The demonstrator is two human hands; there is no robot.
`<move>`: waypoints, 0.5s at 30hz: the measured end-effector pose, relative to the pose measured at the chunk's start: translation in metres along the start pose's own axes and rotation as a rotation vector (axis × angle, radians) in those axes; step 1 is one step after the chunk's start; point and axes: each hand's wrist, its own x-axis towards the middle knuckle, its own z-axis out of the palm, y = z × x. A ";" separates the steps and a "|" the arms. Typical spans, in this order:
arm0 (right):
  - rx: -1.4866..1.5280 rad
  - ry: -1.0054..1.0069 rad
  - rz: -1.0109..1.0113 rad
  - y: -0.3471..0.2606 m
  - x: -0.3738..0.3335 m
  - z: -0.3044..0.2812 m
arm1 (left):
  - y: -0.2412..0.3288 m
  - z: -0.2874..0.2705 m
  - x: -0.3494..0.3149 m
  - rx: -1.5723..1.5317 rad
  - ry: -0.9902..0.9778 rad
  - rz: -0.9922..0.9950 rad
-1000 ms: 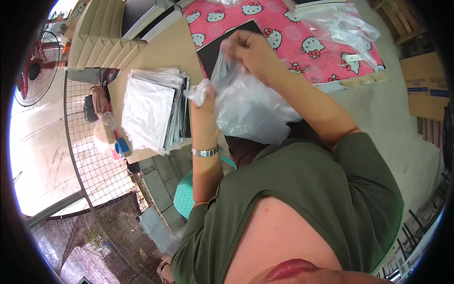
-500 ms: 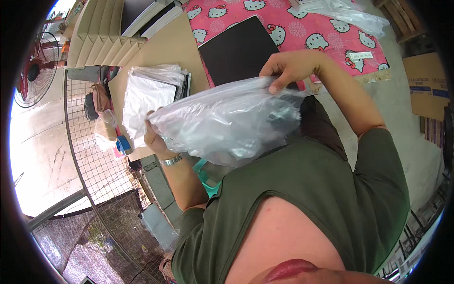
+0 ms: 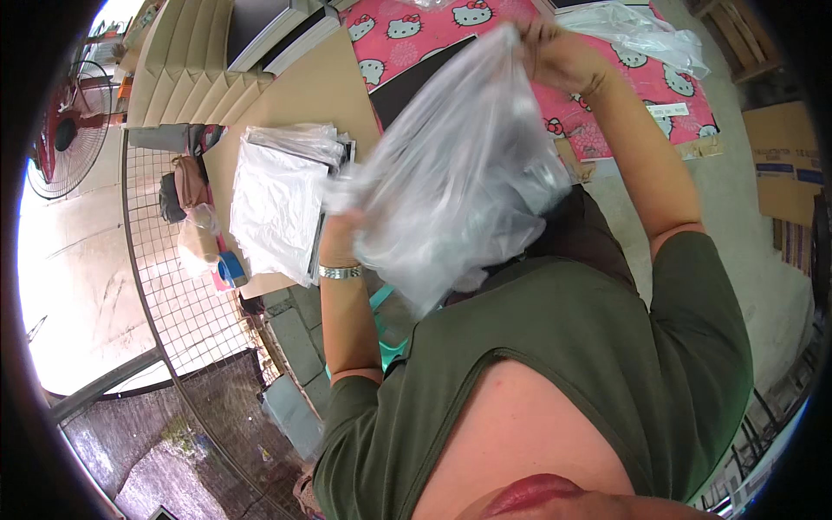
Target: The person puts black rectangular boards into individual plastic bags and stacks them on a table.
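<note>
A clear plastic bag [image 3: 468,173] hangs between my two hands, blurred by motion. My right hand [image 3: 562,59] is closed on its upper corner, raised over the pink table cover. Lower down, my left hand [image 3: 344,236], with a silver watch on the wrist, grips the bag's left side; its fingers are partly hidden by the plastic. Behind the bag lies a flat black board or cover [image 3: 416,82], mostly covered from sight. Just left of my left hand is a stack of plastic-wrapped dark flat items [image 3: 282,199] on the brown tabletop.
A pink patterned cover [image 3: 589,121] spreads over the table, with more clear plastic [image 3: 646,35] at its far right. Thick dark books [image 3: 277,39] and folded brown cardboard [image 3: 191,82] stand at the far left. A red fan [image 3: 69,130] is beyond a wire mesh [image 3: 173,251]. Cardboard boxes [image 3: 784,156] stand at right.
My right hand has lifted up and away, pulling the bag's corner with it. My left hand has shifted right, and the bag now stretches upward, covering more of the black board.
</note>
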 end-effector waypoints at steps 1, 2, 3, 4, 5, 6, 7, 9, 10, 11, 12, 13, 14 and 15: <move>0.083 0.099 -0.091 -0.002 0.003 -0.005 | 0.021 0.032 0.007 0.142 -0.123 -0.110; 0.165 0.197 -0.185 -0.002 0.006 -0.010 | 0.043 0.065 0.012 0.285 -0.248 -0.217; 0.288 0.215 -0.195 0.006 0.014 -0.008 | 0.041 0.054 0.016 0.302 -0.177 -0.291; 0.234 0.254 -0.047 0.015 0.013 -0.017 | 0.046 0.052 0.025 0.091 -0.077 -0.178; 0.179 0.295 0.100 0.022 0.010 -0.030 | 0.050 0.055 0.034 -0.165 0.138 -0.184; 0.056 0.374 0.234 0.024 0.008 -0.035 | 0.068 0.072 0.043 -0.423 0.356 -0.192; -0.059 0.431 0.375 0.023 0.007 -0.036 | 0.072 0.075 0.054 -0.553 0.319 -0.149; 0.013 0.498 0.282 0.037 0.012 -0.039 | 0.047 0.035 0.088 -0.400 0.336 -0.205; 0.048 0.524 0.244 0.048 0.016 -0.040 | 0.030 0.012 0.106 -0.330 0.352 -0.233; -0.076 0.548 0.229 0.060 0.022 -0.047 | 0.017 -0.004 0.127 -0.168 0.368 -0.268; -0.201 0.573 0.209 0.071 0.033 -0.059 | 0.009 -0.017 0.150 -0.002 0.379 -0.301; -0.325 0.600 0.191 0.085 0.041 -0.072 | 0.003 -0.022 0.170 0.163 0.385 -0.335; -0.573 0.758 0.212 0.100 0.047 -0.082 | -0.003 -0.013 0.188 0.323 0.452 -0.265; -0.824 0.910 0.229 0.115 0.053 -0.092 | -0.009 0.001 0.204 0.483 0.517 -0.186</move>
